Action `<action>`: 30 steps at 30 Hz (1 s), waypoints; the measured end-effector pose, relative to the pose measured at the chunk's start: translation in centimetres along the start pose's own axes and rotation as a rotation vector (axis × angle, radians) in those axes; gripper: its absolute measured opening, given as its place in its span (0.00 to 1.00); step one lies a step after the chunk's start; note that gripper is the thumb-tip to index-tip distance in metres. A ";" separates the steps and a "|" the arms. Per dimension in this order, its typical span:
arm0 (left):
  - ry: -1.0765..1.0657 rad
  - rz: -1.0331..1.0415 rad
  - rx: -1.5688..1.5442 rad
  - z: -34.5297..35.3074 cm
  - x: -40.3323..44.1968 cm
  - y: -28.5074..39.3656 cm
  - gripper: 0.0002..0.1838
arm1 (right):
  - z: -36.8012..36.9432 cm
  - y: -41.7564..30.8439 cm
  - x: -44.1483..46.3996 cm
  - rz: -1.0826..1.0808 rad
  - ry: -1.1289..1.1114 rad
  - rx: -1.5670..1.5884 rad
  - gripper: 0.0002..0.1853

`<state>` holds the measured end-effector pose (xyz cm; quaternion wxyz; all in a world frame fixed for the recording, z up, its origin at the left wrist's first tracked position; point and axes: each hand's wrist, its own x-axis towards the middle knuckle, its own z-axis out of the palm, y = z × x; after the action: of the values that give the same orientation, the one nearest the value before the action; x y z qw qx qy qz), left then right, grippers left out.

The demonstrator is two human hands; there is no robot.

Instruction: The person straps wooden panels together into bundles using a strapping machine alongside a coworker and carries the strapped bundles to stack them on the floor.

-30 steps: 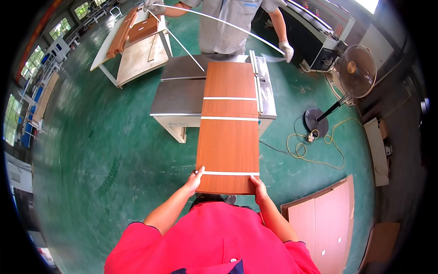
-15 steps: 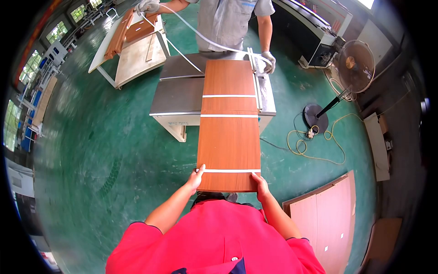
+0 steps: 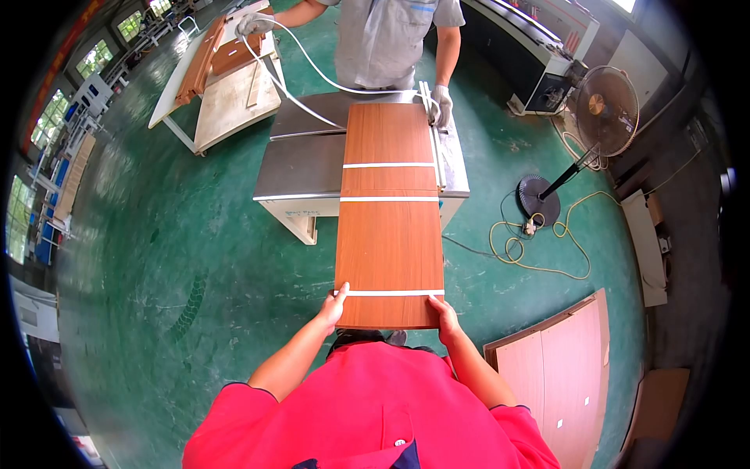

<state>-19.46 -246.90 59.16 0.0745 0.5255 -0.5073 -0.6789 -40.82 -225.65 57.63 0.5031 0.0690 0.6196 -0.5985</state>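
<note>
Two bare hands hold a brown panel (image 3: 389, 246) by its near end: the left hand (image 3: 332, 307) at the left edge, the right hand (image 3: 444, 316) at the right edge. The panel lies between them and reaches forward, away from the red shirt (image 3: 367, 402), with only a short piece of it on the wearer's side of the thumbs. Its far part is over the metal-topped machine table (image 3: 301, 176), while the near part juts out past the table's front edge, above the green floor (image 3: 211, 258).

Its long axis runs almost straight away from the wearer, the broad face turned up. Three white bands cross it from side to side; the nearest band (image 3: 389, 293) runs just beside both thumbs.

Each hand is clasped on its edge, thumb on the upper face; the fingers underneath are hidden, so how far they wrap cannot be told. The hands are apart by the panel's width.

Across the table stands a person in a grey shirt (image 3: 387, 43). One gloved hand (image 3: 255, 26) holds a looped white strap (image 3: 312, 64); the other glove (image 3: 441, 108) is near the panel's far right corner, beside the metal rail (image 3: 437, 164).
</note>
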 end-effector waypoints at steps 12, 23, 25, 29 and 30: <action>0.023 -0.009 0.033 0.0 0.5 -0.6 0.46 | -0.5 0.4 0.6 -0.009 -0.023 -0.017 0.29; 0.012 -0.030 0.017 0.0 0.3 -0.3 0.45 | -0.2 -0.3 -0.1 0.012 -0.011 -0.008 0.30; 0.020 -0.027 0.010 0.2 0.0 0.0 0.45 | -0.3 -0.2 0.1 0.012 -0.017 -0.004 0.30; 0.014 -0.021 -0.013 0.2 0.0 0.0 0.44 | -0.6 0.3 0.6 0.015 -0.031 0.011 0.30; 0.011 -0.011 -0.015 0.2 0.2 -0.2 0.44 | -0.5 0.2 0.5 0.013 -0.025 0.011 0.30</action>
<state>-19.58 -246.78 58.88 0.0776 0.5316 -0.4987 -0.6802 -41.21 -225.41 57.03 0.5146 0.0682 0.6095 -0.5993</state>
